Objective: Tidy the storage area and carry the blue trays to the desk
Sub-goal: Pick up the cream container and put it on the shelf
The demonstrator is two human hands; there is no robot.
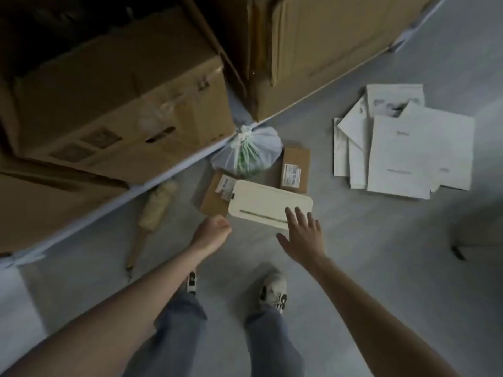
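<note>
Big cartons (117, 104) fill the shelf at the upper left. Loose papers (402, 148) are fanned on the floor (381, 254) to the right. No blue tray is in view, so the piece in hand looks like floor clutter.

The thing both arms reach for is a flat cream case (269, 204), lying on the floor straight ahead of the feet. Its long axis runs left to right across the person, with the right end slightly nearer. Its left end overlaps a brown parcel (211, 198). A second parcel (295, 170) and a knotted bag (247, 153) lie just beyond it, and a brush (155, 208) lies to the left under the shelf lip.

The right hand (302, 235) is spread flat, its fingertips over the case's near right edge; whether they touch it cannot be told. The left hand (215, 229) is curled into a fist just off the near left corner, with nothing visible in it. The hands flank the case's two ends, the right one nearer, so a two-handed lift along the long axis seems likely.
</note>
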